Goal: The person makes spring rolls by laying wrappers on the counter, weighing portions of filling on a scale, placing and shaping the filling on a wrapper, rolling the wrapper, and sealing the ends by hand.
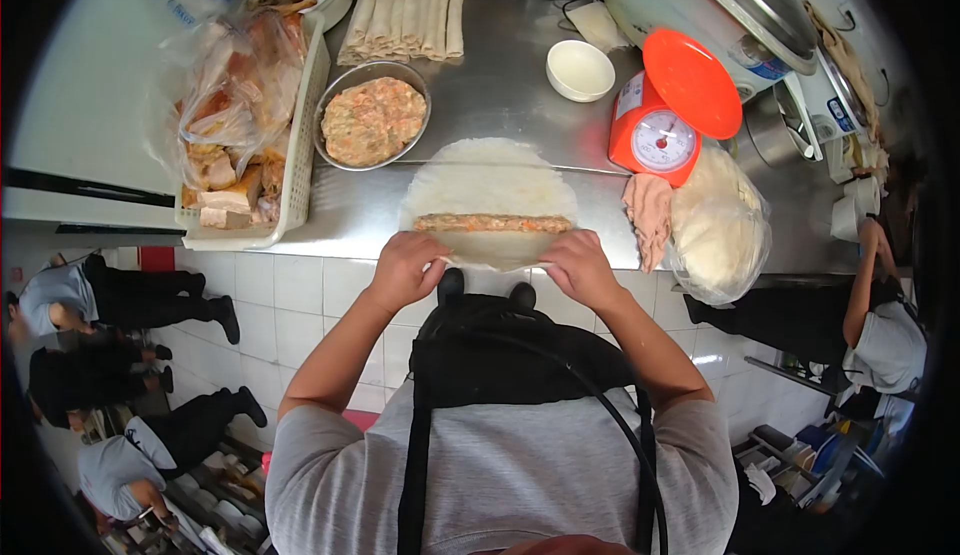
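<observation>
Left hand (410, 267) and right hand (582, 267), each grip clamped on the near edge of the wrapper (485, 180); wrapper thin, broad, pale and slightly see-through, rounded at its far side, spread at the near edge of the desk (500, 85); strip of filling (492, 223), narrow, brownish and orange-flecked, lying crosswise on the wrapper just beyond the hands; pink cloth (648, 220), crumpled, to the right; metal bowl (320, 135) of similar orange-flecked mix, to the left; red scale (655, 145), farther right; white bowl (580, 71), beside it; pale rolls (405, 10), stacked, far left.
</observation>
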A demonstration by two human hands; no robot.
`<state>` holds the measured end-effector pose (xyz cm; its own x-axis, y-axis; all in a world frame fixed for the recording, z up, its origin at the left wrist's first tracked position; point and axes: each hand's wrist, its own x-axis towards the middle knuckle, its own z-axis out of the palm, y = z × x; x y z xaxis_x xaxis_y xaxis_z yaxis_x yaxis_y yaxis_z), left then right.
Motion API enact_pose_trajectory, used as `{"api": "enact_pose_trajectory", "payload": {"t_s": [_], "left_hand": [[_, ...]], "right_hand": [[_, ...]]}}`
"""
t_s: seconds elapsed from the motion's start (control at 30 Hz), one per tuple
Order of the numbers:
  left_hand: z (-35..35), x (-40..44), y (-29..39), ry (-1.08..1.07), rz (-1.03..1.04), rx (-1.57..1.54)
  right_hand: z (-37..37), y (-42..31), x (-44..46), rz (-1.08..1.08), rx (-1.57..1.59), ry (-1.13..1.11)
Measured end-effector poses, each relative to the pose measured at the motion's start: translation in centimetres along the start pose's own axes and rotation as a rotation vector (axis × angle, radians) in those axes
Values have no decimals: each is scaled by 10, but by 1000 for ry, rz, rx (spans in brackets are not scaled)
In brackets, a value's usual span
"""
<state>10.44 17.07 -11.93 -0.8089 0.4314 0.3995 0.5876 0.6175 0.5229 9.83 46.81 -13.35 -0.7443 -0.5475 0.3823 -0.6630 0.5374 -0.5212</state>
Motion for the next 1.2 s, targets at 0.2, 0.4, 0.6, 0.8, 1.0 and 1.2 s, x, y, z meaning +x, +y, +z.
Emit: {"api": "enact_pose_trajectory", "payload": {"t_s": [0.2,0.4,0.6,0.8,1.0,1.2], "left_hand": [[4,49,-12,14,-241,18],[22,69,-48,-134,-311,164],[34,71,-58,-172,-323,207],[36,71,-62,-184,-315,191],[36,70,-62,-221,-332,203],[35,69,-64,-227,-321,167]], "right_hand": [[9,14,37,355,-4,183],[24,32,48,525,-9,246],[25,9,59,122,-280,87],[37,8,56,195,-27,-45],[25,3,70,232,-49,-222],[50,-8,74,229,-17,-150]]}}
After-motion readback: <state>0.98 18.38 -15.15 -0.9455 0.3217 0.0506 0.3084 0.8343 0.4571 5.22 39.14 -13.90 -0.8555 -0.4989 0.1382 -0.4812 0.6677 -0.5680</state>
